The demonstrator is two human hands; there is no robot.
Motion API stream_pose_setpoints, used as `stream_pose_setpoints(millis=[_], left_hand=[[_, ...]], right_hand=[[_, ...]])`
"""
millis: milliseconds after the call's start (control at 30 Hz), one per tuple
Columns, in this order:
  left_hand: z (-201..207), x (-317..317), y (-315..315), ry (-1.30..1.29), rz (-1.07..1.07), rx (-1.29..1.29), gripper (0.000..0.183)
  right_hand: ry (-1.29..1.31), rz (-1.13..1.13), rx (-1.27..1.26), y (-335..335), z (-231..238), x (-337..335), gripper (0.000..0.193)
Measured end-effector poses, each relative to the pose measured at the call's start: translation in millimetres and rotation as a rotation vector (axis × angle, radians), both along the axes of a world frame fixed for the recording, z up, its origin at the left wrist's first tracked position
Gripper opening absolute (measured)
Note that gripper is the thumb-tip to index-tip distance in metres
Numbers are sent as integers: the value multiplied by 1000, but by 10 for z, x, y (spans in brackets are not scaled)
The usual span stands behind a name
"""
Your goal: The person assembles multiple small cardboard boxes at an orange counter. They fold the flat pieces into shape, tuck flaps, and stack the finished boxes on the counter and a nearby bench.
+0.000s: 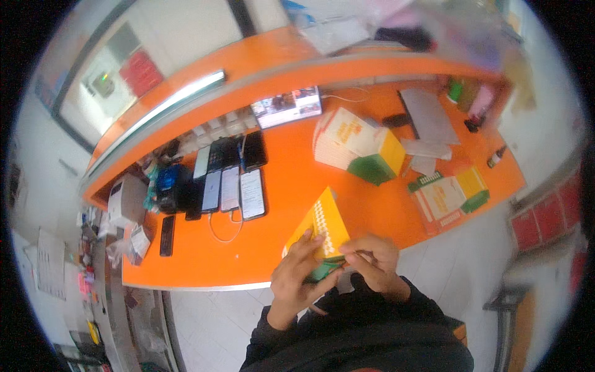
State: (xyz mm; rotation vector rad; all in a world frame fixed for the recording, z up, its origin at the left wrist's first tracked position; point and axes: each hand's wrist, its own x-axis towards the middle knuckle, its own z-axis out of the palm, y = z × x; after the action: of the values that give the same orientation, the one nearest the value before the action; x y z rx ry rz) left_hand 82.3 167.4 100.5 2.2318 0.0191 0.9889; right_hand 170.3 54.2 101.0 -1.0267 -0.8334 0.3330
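A yellow carton (323, 217) with a row of white shapes and a green lower part is held up over the counter's front edge. My left hand (296, 273) grips it from the left, fingers on the yellow face and thumb by the green part. At its lower right corner, my right hand (377, 263) pinches the edge between thumb and fingers. Beyond them lies a stack of flat cartons (350, 139) in white, yellow and green. To the right, another such carton (446, 197) rests near the counter's edge.
The orange counter (279, 235) spans the view under a raised shelf. Several phones (230, 189) lie left of centre, some with white cables, and one black phone (167, 235) is farther left. A lit screen (288, 106) stands at the back. A small bottle (496, 157) is far right.
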Motion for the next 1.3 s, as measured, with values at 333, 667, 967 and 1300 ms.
stream_pose_setpoints(millis=[333, 667, 967, 1300], left_hand=[[309, -211, 149, -106, -194, 316, 35], [382, -206, 170, -130, -243, 70, 26], [49, -55, -120, -281, 116, -137, 13], [65, -97, -96, -196, 109, 205, 16]], right_hand=[[-469, 74, 184, -114, -31, 15, 15], [-228, -169, 202, 22, -56, -55, 21], [-359, -253, 121, 169, -186, -22, 27], [-235, -216, 163, 187, -192, 39, 31]])
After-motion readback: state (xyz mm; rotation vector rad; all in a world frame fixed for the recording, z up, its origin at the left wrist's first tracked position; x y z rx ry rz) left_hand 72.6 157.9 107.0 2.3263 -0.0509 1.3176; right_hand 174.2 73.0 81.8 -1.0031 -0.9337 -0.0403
